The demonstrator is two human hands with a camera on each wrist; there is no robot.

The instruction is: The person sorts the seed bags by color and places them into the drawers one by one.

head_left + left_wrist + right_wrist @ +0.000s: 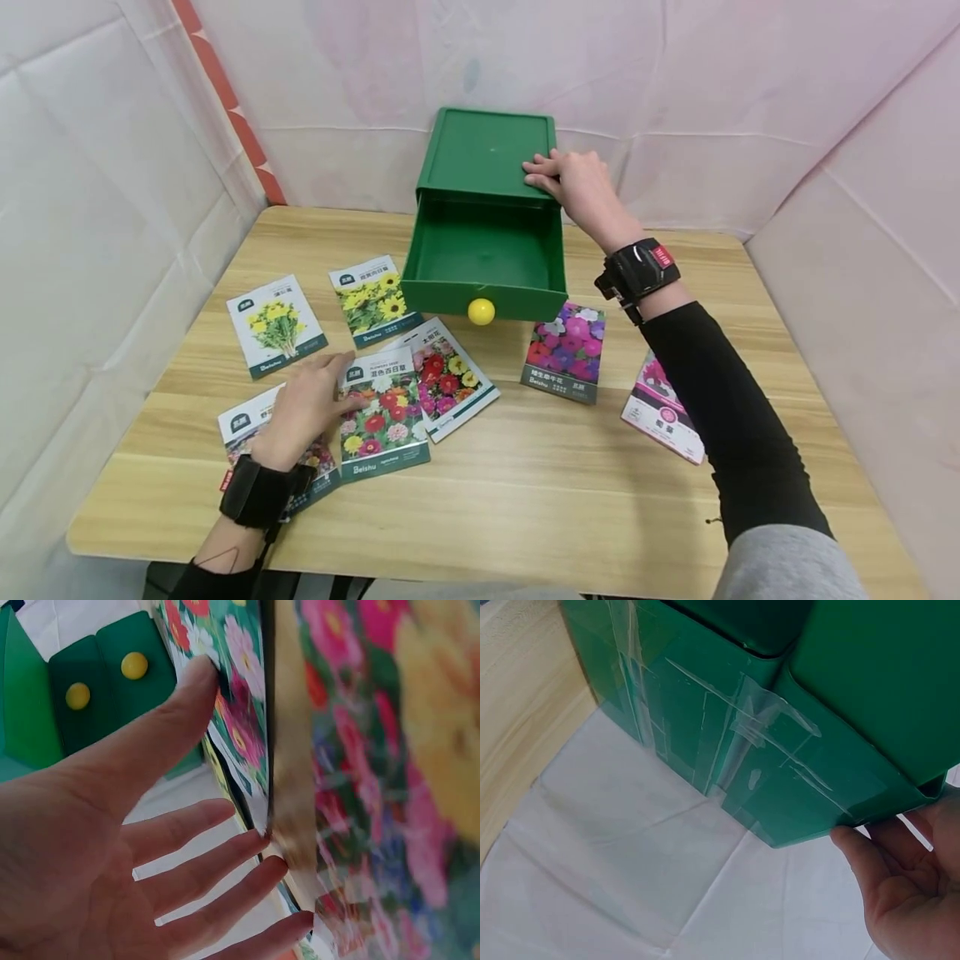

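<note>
A green box (487, 154) stands at the table's far middle, its drawer (483, 287) with a yellow knob (481, 311) pulled out and empty. My right hand (553, 172) rests on the box's top at the front right corner; in the right wrist view the thumb of that hand (900, 889) touches the box's (780, 772) edge. My left hand (330, 387) lies flat with straight fingers on a mixed-flower seed packet (386, 421). In the left wrist view the left hand (195, 825) shows an open palm against that packet (352, 750).
Several seed packets lie spread on the wooden table (525, 483): a yellow-flower one (276, 327), a sunflower one (372, 300), one of red and yellow flowers (453, 375), a purple one (566, 342) and a pink one (663, 412). White cloth walls close in on three sides.
</note>
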